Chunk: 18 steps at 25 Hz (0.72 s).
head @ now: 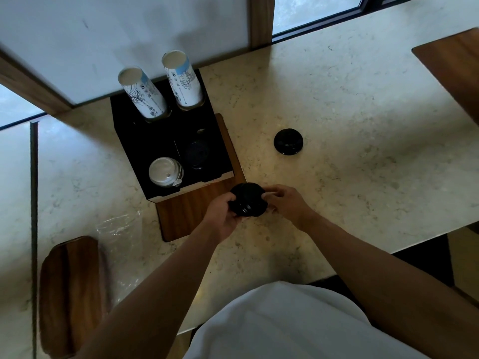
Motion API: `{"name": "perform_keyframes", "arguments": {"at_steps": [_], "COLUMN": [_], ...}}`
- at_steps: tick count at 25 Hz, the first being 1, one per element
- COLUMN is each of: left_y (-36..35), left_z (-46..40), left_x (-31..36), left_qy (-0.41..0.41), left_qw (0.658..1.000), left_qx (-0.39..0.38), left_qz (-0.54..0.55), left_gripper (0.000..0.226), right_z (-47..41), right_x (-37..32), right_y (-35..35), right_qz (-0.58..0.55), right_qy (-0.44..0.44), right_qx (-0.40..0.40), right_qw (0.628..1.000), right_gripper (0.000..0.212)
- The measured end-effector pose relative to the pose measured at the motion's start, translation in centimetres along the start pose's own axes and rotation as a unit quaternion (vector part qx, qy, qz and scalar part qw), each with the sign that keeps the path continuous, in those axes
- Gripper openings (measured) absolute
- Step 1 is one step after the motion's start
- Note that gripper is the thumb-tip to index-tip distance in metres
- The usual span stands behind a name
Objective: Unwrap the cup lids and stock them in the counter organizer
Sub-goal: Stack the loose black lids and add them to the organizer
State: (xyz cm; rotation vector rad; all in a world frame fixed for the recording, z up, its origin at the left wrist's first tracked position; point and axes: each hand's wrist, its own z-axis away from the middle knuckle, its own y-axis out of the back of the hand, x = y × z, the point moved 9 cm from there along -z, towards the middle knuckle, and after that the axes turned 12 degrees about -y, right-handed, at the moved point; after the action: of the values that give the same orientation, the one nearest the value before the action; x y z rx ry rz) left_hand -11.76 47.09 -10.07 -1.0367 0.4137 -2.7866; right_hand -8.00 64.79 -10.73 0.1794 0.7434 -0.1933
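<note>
A short stack of black cup lids point(248, 199) is held between both hands just above the counter, in front of the black organizer point(134, 141). My left hand point(222, 215) grips the stack's left side and my right hand point(284, 200) pinches its right edge. The organizer holds a stack of white lids point(166, 171) in its front left slot and black lids point(196, 154) in the front right slot. Two tall stacks of paper cups point(142, 93) point(181, 77) stand in its back slots. A single black lid point(288, 141) lies on the counter to the right.
The organizer sits on a wooden board point(191, 211) on a pale stone counter point(350, 125). Clear plastic wrap point(119, 229) lies crumpled at the left beside another wooden board point(70, 294). A third wooden board point(456, 71) is at the far right.
</note>
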Motion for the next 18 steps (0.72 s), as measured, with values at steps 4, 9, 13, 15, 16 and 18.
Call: {"name": "perform_keyframes", "arguments": {"at_steps": [4, 9, 13, 15, 16, 18], "left_y": [0.1, 0.6, 0.7, 0.9, 1.0, 1.3], "left_z": [0.4, 1.2, 1.5, 1.5, 1.5, 1.4], "left_x": [-0.1, -0.4, -0.5, -0.6, -0.6, -0.7], "left_qy": [0.004, 0.009, 0.005, 0.009, 0.010, 0.011], "left_qw": [1.000, 0.999, 0.999, 0.999, 0.998, 0.999], "left_qx": [-0.013, -0.014, -0.028, -0.029, -0.030, -0.028], "left_qz": [0.021, 0.034, 0.035, 0.045, 0.046, 0.037], "left_gripper": [0.036, 0.034, 0.034, 0.034, 0.034, 0.034], "right_z": [0.5, 1.2, 1.7, 1.9, 2.0, 2.1], "right_x": [1.6, 2.8, 2.1, 1.6, 1.6, 1.9], "right_y": [-0.5, -0.9, -1.0, -0.9, -0.8, -0.4], "right_qz": [-0.168, -0.238, -0.224, -0.207, -0.205, -0.227], "right_qy": [-0.071, -0.104, -0.084, -0.071, -0.070, -0.085], "right_qx": [-0.047, -0.076, -0.055, -0.047, -0.038, -0.015], "right_qw": [0.982, 0.963, 0.969, 0.975, 0.976, 0.970], "right_gripper": [0.022, 0.024, 0.020, 0.023, 0.025, 0.026]}}
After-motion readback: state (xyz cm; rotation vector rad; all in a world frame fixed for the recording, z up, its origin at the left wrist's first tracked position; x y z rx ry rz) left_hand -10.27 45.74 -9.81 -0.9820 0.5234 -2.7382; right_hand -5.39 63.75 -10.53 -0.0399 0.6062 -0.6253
